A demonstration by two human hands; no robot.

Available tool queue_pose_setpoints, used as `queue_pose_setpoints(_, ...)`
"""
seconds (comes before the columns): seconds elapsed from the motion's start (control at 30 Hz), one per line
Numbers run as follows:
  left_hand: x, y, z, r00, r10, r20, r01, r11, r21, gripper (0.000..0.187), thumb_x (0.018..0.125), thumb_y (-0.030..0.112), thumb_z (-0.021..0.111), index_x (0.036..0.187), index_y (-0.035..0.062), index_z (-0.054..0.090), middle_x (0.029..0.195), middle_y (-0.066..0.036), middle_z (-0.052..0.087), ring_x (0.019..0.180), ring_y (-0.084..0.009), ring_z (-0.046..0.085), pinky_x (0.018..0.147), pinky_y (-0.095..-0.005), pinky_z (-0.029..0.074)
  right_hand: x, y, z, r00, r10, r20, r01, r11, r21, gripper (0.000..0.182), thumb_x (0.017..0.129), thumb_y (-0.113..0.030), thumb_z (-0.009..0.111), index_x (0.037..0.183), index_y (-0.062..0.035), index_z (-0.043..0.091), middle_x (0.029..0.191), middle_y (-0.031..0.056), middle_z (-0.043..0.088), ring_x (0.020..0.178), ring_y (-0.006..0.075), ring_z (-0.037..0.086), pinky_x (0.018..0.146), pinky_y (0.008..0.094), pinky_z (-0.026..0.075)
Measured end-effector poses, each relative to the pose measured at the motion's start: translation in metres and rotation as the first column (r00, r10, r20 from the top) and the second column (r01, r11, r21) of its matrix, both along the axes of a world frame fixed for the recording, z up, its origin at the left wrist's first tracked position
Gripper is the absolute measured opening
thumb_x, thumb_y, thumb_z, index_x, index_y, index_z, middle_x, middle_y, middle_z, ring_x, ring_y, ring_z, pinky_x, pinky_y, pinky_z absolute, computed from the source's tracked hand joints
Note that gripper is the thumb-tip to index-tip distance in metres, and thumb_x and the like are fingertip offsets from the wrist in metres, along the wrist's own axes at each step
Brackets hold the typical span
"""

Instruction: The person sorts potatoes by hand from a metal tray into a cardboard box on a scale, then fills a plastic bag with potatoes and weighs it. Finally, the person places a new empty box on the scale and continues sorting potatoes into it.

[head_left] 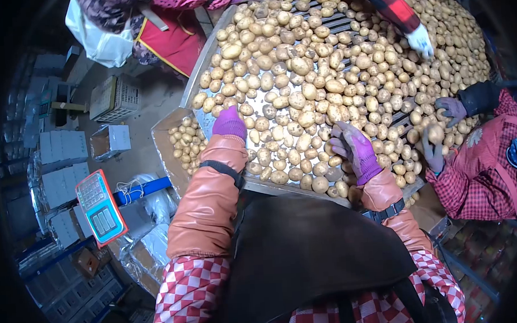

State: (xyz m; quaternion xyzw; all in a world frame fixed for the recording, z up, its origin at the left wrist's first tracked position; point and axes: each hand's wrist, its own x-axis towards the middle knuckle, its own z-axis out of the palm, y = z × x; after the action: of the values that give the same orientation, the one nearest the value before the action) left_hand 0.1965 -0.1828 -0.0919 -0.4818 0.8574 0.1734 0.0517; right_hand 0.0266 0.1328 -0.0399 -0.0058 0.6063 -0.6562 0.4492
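Both of my hands wear purple gloves and reach over a metal sorting table (194, 83) covered with potatoes (307, 91). At the table's left edge, my left hand (229, 124) is among a few potatoes, with its fingers hidden beneath the back of the glove. To the right, my right hand (356, 150) rests at the near side of the pile. Its fingers are apart and touch potatoes, and I see nothing held in them. Below my left hand, a cardboard box (164, 143) with potatoes in it stands against the table.
Co-workers' gloved hands are over the pile: a white glove (420, 41) at the far side and a grey glove (433, 151) holding a potato at the right. A scale display (101, 207) stands at left. A plastic crate (115, 98) sits on the floor.
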Motion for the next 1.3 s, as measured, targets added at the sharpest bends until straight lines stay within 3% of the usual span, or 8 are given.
queue_pose_setpoints(0.33, -0.007, -0.014, -0.007, 0.984, -0.152, 0.091, 0.149, 0.988, 0.039, 0.037, 0.078, 0.032, 0.071, 0.107, 0.0111, 0.061, 0.099, -0.021, 0.067, 0.094, -0.0385, 0.066, 0.081, -0.0491, 0.053, -0.01, 0.033, 0.008, 0.984, -0.172, -0.05, 0.173, 0.985, 0.017, 0.045, 0.1, -0.025, 0.055, 0.139, -0.0035, 0.048, 0.124, 0.0131, 0.062, 0.102, 0.0218, 0.064, 0.087, 0.0331, 0.054)
queue_pose_setpoints(0.47, 0.005, 0.0, 0.018, 0.993, -0.052, -0.107, 0.055, 0.998, 0.026, 0.042, 0.078, 0.035, 0.072, 0.108, 0.0085, 0.061, 0.102, -0.019, 0.067, 0.094, -0.0372, 0.066, 0.082, -0.0476, 0.052, 0.007, 0.009, 0.012, 0.972, 0.045, -0.23, -0.007, 0.987, 0.161, 0.038, 0.1, -0.024, 0.055, 0.132, -0.0043, 0.057, 0.112, 0.0075, 0.067, 0.089, 0.0158, 0.065, 0.08, 0.0287, 0.054)
queue_pose_setpoints(0.6, 0.069, 0.037, 0.056, 0.826, 0.019, -0.563, -0.046, 0.998, -0.034, 0.051, 0.076, 0.035, 0.077, 0.118, 0.0123, 0.06, 0.108, -0.016, 0.065, 0.093, -0.0347, 0.067, 0.08, -0.0442, 0.054, 0.0, -0.012, -0.05, 0.374, 0.382, -0.845, -0.095, 0.922, 0.375, 0.038, 0.091, -0.021, 0.064, 0.127, -0.0088, 0.063, 0.109, 0.0153, 0.069, 0.095, 0.0294, 0.068, 0.082, 0.0368, 0.055)
queue_pose_setpoints(0.73, 0.158, 0.037, 0.059, 0.568, 0.14, -0.811, -0.357, 0.93, -0.09, 0.048, 0.083, 0.024, 0.074, 0.123, 0.0039, 0.059, 0.107, -0.018, 0.065, 0.093, -0.0288, 0.067, 0.083, -0.0372, 0.054, 0.01, -0.038, -0.037, 0.093, 0.788, -0.609, -0.064, 0.615, 0.786, 0.048, 0.086, -0.015, 0.064, 0.133, -0.0105, 0.056, 0.123, 0.0174, 0.063, 0.112, 0.0342, 0.062, 0.094, 0.0405, 0.051)
queue_pose_setpoints(0.83, 0.241, 0.015, 0.019, 0.767, 0.448, -0.46, -0.4, 0.893, 0.205, 0.052, 0.084, 0.03, 0.072, 0.127, 0.0033, 0.057, 0.109, -0.022, 0.065, 0.098, -0.0327, 0.067, 0.087, -0.0401, 0.053, -0.009, -0.049, -0.064, 0.047, 0.845, -0.533, -0.135, 0.534, 0.835, 0.043, 0.084, -0.017, 0.061, 0.126, -0.0102, 0.058, 0.114, 0.0182, 0.066, 0.104, 0.0368, 0.064, 0.088, 0.0448, 0.052)
queue_pose_setpoints(0.93, 0.28, 0.04, 0.007, 0.828, 0.373, -0.418, -0.394, 0.918, 0.039, 0.055, 0.085, 0.036, 0.069, 0.128, 0.0032, 0.057, 0.111, -0.025, 0.066, 0.103, -0.0364, 0.066, 0.089, -0.0427, 0.052, -0.014, -0.055, -0.056, -0.036, 0.87, -0.491, -0.156, 0.48, 0.863, 0.044, 0.082, -0.016, 0.062, 0.125, -0.0103, 0.059, 0.11, 0.0193, 0.067, 0.101, 0.0384, 0.064, 0.086, 0.0462, 0.052)
queue_pose_setpoints(1.07, 0.311, 0.074, -0.01, 0.768, 0.571, -0.291, -0.494, 0.817, 0.298, 0.054, 0.085, 0.037, 0.068, 0.127, 0.0044, 0.059, 0.113, -0.024, 0.066, 0.104, -0.0376, 0.066, 0.09, -0.0429, 0.051, -0.022, -0.055, -0.054, -0.065, 0.927, -0.37, -0.13, 0.36, 0.924, 0.056, 0.077, -0.012, 0.065, 0.132, -0.0106, 0.055, 0.112, 0.0209, 0.066, 0.105, 0.0383, 0.063, 0.089, 0.0459, 0.052)
queue_pose_setpoints(1.3, 0.37, 0.074, -0.036, 0.663, 0.552, -0.506, -0.355, 0.826, 0.437, 0.049, 0.086, 0.029, 0.066, 0.128, 0.0036, 0.059, 0.114, -0.02, 0.068, 0.103, -0.032, 0.068, 0.091, -0.0371, 0.052, -0.026, -0.065, -0.048, -0.16, 0.931, -0.329, -0.126, 0.311, 0.942, 0.057, 0.078, -0.01, 0.065, 0.133, -0.0088, 0.054, 0.115, 0.0201, 0.065, 0.108, 0.0367, 0.063, 0.092, 0.0435, 0.051)
